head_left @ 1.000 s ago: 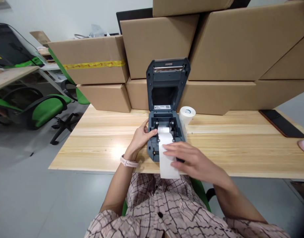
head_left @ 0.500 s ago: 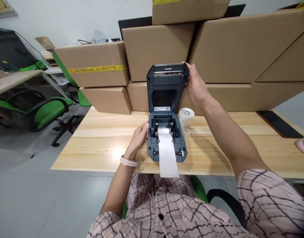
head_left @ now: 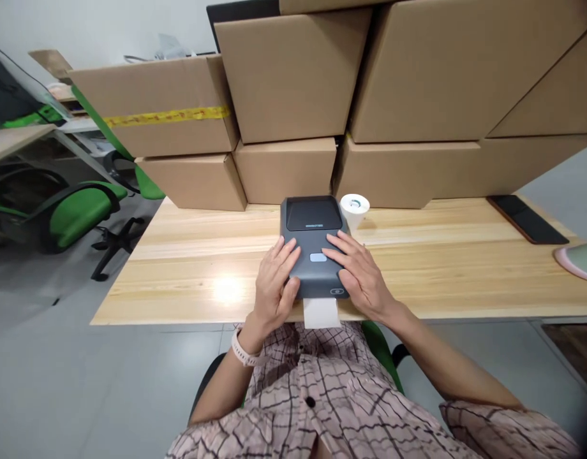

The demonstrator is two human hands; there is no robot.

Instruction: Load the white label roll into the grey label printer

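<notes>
- I am pressing, or at least resting, both palms on the printer (head_left: 310, 280), which is standing on the tabletop (head_left: 188, 280) near its near edge, in front of the cardboard boxes (head_left: 284, 172).
- As I am judging it, the closing is nearly or fully done: the lid (head_left: 307, 243) is lying down over the body, and a white paper strip (head_left: 321, 313) is poking out at the near side, hanging past the tabletop's edge.
- I am not able to tell whether the lid is latching, or how the paper is sitting inside; nothing here is showing me any further work left.
- My left hand (head_left: 274, 280) is spreading flat over the printer's left side, fingers apart, gripping nothing.
- My right hand (head_left: 363, 274) is lying likewise on the right side, apart from the left, its fingertips reaching towards the pale oblong patch (head_left: 317, 257).
- The printer is looking dark grey and boxy with rounded corners; a glossy black panel (head_left: 312, 211) is covering its far part, bearing lettering too small for me to read.
- A white roll (head_left: 355, 205) is standing upright just beside its far right corner, while a phone (head_left: 527, 218) is lying well apart at the right.
</notes>
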